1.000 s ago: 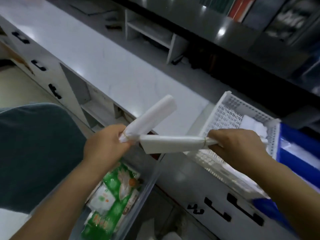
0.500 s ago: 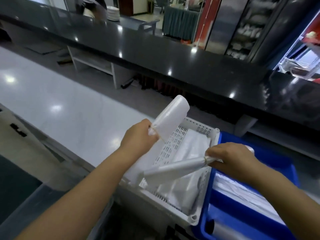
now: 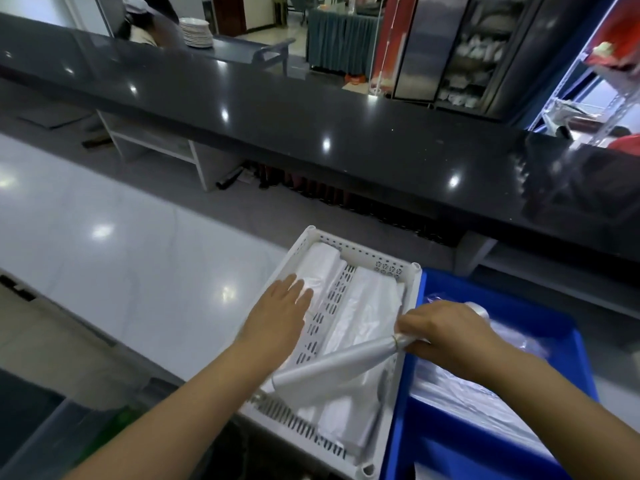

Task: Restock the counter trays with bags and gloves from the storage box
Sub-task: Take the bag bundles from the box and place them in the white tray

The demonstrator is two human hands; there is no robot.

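White-bag restock: my left hand (image 3: 280, 306) lies flat, fingers straight, on the placed roll (image 3: 322, 261) in the left compartment of the white tray (image 3: 363, 254). My right hand (image 3: 446, 334) grips a second roll (image 3: 332, 367) by its tied end, slanted across the tray. Gripped so far back, it could swing and settle crosswise on the divider (image 3: 332, 299).

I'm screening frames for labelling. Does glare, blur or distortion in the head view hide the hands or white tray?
Head view: lamp glare spots the black counter and white worktop, away from the hands; wide-angle bows the counter edges; left hand, right hand and its bag roll look sharp; bags in the white tray wash out.
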